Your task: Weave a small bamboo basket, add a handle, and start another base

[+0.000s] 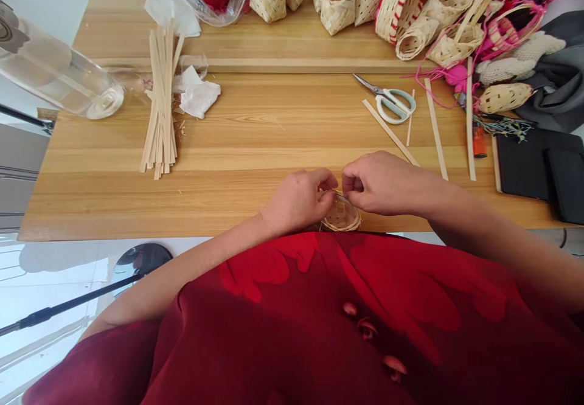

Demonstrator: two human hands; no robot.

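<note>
The red patterned garment (274, 338) is nearest; just past it, at the worktop (255, 143) edge, the small woven basket (341, 215) opens upward between the hands: just right of the left hand (298, 199), which pinches its rim, and left of the right hand (383, 183), fingers curled, its grip impossible to tell

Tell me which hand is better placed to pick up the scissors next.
Probably the right hand: the scissors lie on the table beyond it. The left hand is farther off, at the left side of the small basket.
</note>
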